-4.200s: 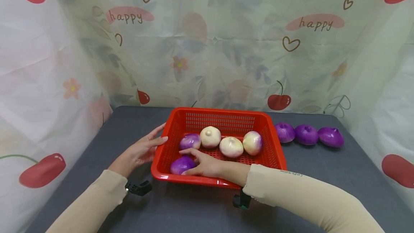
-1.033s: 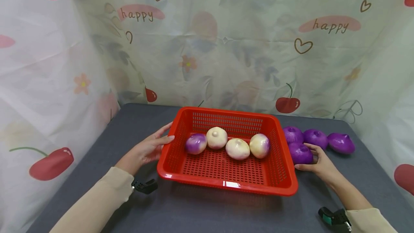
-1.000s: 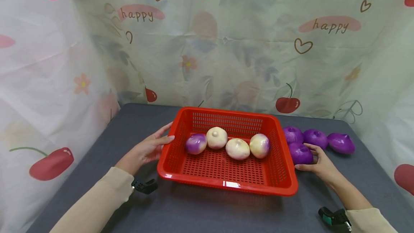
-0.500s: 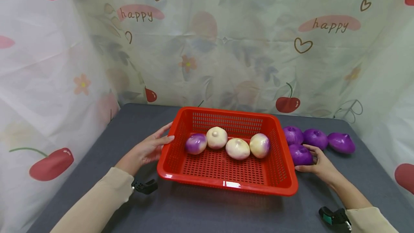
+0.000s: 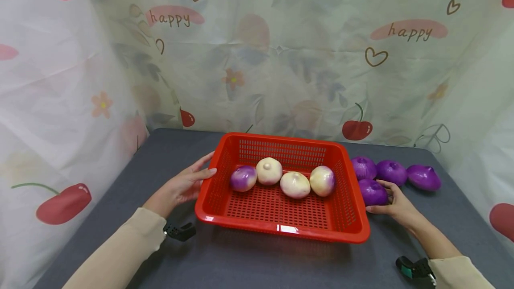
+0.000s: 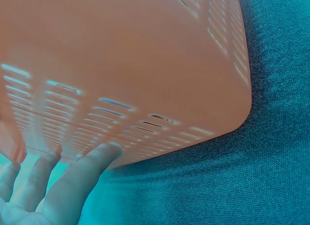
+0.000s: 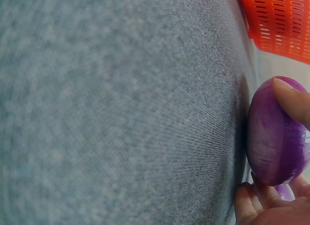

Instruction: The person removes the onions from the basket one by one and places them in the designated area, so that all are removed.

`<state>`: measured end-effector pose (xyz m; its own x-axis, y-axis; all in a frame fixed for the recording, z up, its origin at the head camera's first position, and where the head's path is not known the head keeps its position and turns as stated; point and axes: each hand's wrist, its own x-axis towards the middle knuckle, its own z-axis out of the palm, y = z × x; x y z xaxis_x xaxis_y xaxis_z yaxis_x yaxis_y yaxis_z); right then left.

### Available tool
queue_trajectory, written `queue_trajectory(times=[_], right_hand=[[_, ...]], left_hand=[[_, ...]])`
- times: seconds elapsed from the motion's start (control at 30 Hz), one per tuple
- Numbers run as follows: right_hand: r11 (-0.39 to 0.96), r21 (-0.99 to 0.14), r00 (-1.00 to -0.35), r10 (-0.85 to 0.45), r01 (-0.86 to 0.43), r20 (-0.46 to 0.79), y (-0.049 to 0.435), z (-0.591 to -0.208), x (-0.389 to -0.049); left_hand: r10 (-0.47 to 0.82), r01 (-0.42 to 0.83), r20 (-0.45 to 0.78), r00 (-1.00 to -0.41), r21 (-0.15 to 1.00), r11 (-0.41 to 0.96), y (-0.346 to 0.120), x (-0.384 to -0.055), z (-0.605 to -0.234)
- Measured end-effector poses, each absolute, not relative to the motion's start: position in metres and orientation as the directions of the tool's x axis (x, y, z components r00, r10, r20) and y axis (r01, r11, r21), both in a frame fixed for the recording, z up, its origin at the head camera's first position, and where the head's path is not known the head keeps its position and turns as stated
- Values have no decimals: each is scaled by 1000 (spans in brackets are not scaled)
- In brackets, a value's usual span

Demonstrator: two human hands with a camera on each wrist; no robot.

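Note:
My right hand (image 5: 399, 208) holds a purple onion (image 5: 372, 192) at the table, just outside the basket's right wall. In the right wrist view the thumb lies across the onion (image 7: 271, 133), with the fingers below it, close to the cloth. My left hand (image 5: 180, 186) holds the left side of the red plastic basket (image 5: 289, 229), thumb at the rim. The left wrist view shows its fingertips against the slotted outer wall of the basket (image 6: 145, 55). Inside sit a purple-and-white bulb (image 5: 243, 178), two whitish bulbs (image 5: 269, 171) and a cream bulb with a purple side (image 5: 322, 181).
Behind my right hand, a purple onion (image 5: 364, 167), a second onion (image 5: 391, 172) and a pointed one (image 5: 423, 178) form a row. Dark grey cloth covers the table (image 5: 257, 262). A printed curtain (image 5: 281, 70) encloses the back and sides.
The right hand has carried a purple onion from the basket's front left to the table at its right. Over the last second that onion has tilted slightly. The left hand stays at the basket.

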<state>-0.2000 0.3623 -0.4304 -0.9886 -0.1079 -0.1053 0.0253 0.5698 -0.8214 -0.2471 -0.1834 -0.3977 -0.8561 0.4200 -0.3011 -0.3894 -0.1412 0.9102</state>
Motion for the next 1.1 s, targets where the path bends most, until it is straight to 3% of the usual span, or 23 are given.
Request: queue_trajectory(times=[1.1], right_hand=[[560,-828,-985,-128,23,-114,363,-431,-199]], left_hand=[[417,-400,-310,-855,904,-148,-183,-246,-396]])
